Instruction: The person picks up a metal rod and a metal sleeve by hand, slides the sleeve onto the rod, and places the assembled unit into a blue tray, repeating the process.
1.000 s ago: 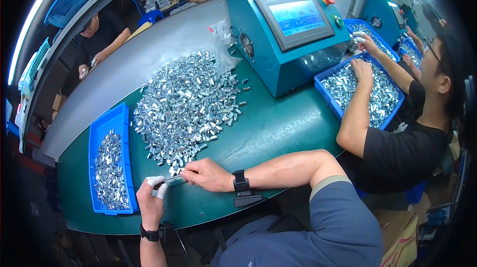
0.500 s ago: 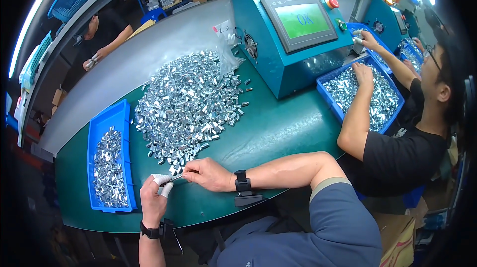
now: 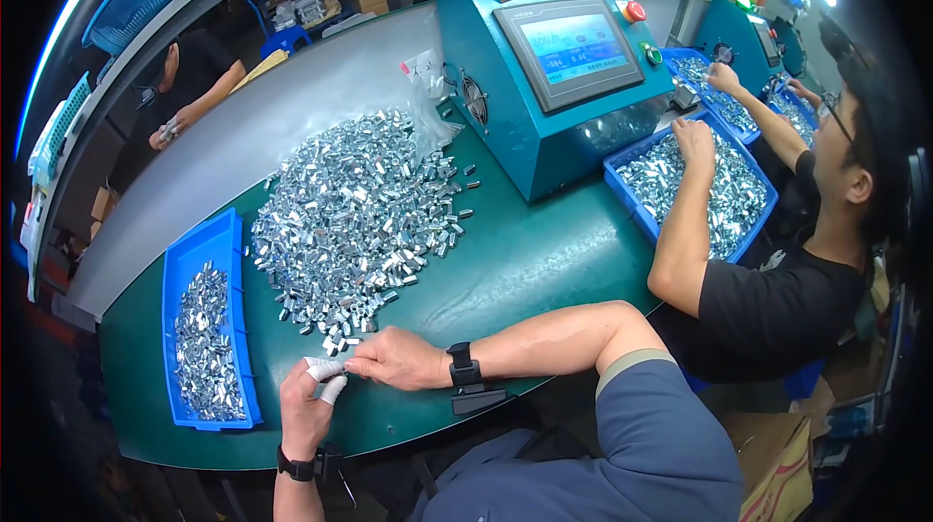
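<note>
My left hand (image 3: 307, 396), with white wraps on its thumb and a finger, is closed in a pinch at the near side of the green table. Right against its fingertips, my right hand (image 3: 400, 359) is closed too, thumb and finger pressed together. Between them is a small metal part, mostly covered by the fingers. Just beyond my fingers begins a large heap of small shiny metal sleeves (image 3: 355, 211), a few lying loose near my fingertips. Left of my hands, a blue tray (image 3: 251, 366) holds more of the same pieces.
Beyond the heap's right side stands a teal machine (image 3: 544, 138) with a screen (image 3: 571, 48). A plastic bag (image 3: 432, 119) lies by the heap. On the right, a co-worker (image 3: 777, 298) reaches over a blue bin (image 3: 622, 182) of metal pieces. Another person's hands (image 3: 167, 133) show at far left.
My fingertips have come closer together, covering the metal part that showed between them. The machine's screen went from green to blue. The co-worker's farther hand moved off the machine's side.
</note>
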{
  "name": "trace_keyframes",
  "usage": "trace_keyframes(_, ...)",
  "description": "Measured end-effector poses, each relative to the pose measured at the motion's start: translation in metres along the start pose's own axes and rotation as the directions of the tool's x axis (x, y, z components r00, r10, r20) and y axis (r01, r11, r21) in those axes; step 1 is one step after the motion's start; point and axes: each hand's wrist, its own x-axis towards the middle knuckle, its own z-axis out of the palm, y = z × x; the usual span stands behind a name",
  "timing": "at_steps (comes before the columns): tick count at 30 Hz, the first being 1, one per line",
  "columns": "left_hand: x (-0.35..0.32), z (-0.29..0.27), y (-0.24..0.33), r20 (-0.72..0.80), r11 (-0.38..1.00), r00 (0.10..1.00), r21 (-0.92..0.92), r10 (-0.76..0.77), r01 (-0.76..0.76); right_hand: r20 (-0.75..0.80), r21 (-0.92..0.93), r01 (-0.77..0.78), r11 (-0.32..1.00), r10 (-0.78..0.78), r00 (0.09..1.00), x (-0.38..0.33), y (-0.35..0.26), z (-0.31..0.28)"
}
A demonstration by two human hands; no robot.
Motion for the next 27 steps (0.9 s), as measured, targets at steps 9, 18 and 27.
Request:
trace_keyframes(9,0.001,0.007,-0.001,-0.05,0.997,0.999,-0.079,-0.002,-0.002,-0.052,0.134,-0.026,0.991,0.034,0.998,0.001,0.002,0.003)
trace_keyframes(18,-0.024,0.021,-0.022,-0.058,0.944,0.969,-0.248,-0.24,0.219,-0.07,0.23,-0.034,0.973,0.052,0.996,-0.001,0.005,0.007)
trace_keyframes(27,-0.034,0.039,-0.028,-0.118,0.922,0.956,-0.321,-0.268,0.218,-0.071,-0.08,0.011,0.997,-0.016,0.997,0.0,0.008,0.008)
